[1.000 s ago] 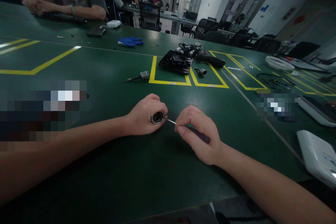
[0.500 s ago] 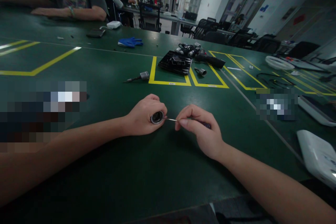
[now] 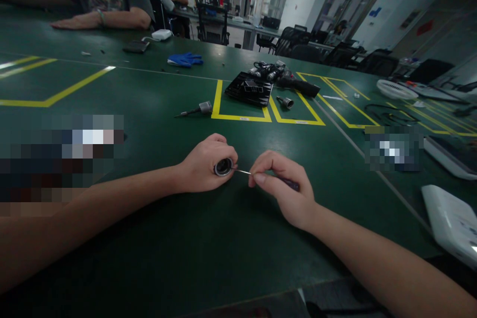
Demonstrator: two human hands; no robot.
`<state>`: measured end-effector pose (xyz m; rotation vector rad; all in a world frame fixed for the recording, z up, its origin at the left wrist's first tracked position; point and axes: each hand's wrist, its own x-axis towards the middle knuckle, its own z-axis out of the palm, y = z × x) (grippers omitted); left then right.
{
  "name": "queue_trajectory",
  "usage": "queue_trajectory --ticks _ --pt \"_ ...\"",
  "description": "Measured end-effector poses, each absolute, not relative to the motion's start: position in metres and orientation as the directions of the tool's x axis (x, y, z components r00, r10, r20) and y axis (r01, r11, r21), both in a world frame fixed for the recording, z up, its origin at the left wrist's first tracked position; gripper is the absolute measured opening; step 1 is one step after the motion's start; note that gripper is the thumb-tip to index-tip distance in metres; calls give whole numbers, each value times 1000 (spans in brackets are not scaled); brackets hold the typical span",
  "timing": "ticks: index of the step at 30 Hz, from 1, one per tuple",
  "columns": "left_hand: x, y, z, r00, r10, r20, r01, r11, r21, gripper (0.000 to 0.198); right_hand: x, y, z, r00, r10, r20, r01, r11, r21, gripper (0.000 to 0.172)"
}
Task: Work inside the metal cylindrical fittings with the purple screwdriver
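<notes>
My left hand (image 3: 206, 165) is wrapped round a round metal connector (image 3: 223, 167), its open ring end turned toward me. The rest of the connector is hidden in the fist. In my right hand (image 3: 283, 186) is a thin screwdriver, its dark handle (image 3: 292, 184) partly under the palm. My thumb and forefinger pinch the slim metal shaft (image 3: 242, 172) close to its middle. The shaft's tip reaches the right side of the connector's ring; exactly where it touches is hard to tell. Both hands are held over the green table (image 3: 208, 248).
Beyond my hands lie a grey connector with a thin stem (image 3: 201, 108), a small metal connector (image 3: 286, 103), a black bag (image 3: 249, 89) and bundled cables (image 3: 270, 69). A blue glove (image 3: 185, 60) rests farther back. A white device (image 3: 449, 221) stands at right. Another person's forearm (image 3: 119, 19) lies across the far left.
My right hand has dipped and tilted very slightly, the screwdriver with it. My left hand holds the connector almost still. The other person's hand across the table has shifted a little.
</notes>
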<state>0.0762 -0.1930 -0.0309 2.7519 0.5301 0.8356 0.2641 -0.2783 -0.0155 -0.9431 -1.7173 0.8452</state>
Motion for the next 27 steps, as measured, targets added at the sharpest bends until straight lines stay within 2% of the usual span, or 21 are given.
queue_trajectory --ticks 3,5,8,11,14,16,20,27 --pt "77 -193 -32 763 408 502 288 -909 301 9 264 -281 -13 -385 720 577 351 693 -630 11" --pt "78 -193 -32 757 406 513 293 -911 289 10 263 -281 -13 -469 630 619 386 777 -497 9" --pt "78 -193 -32 757 384 529 276 -921 274 9 263 -282 -13 -515 589 622 399 808 -434 8" --pt "77 -193 -32 760 375 531 263 -924 276 9 263 -281 -12 -435 684 585 358 728 -585 11" --pt "76 -193 -30 765 385 517 264 -919 294 8 264 -278 -14 -266 856 442 227 502 -835 12" --pt "76 -193 -30 770 388 507 263 -916 301 7 265 -275 -18 -196 927 320 77 340 -937 11" --pt "76 -194 -30 780 393 487 270 -914 304 7 265 -269 -26 -158 965 212 -149 189 -971 11" --pt "76 -194 -29 783 411 467 285 -904 319 8 264 -269 -27 -155 971 183 -207 149 -967 12"
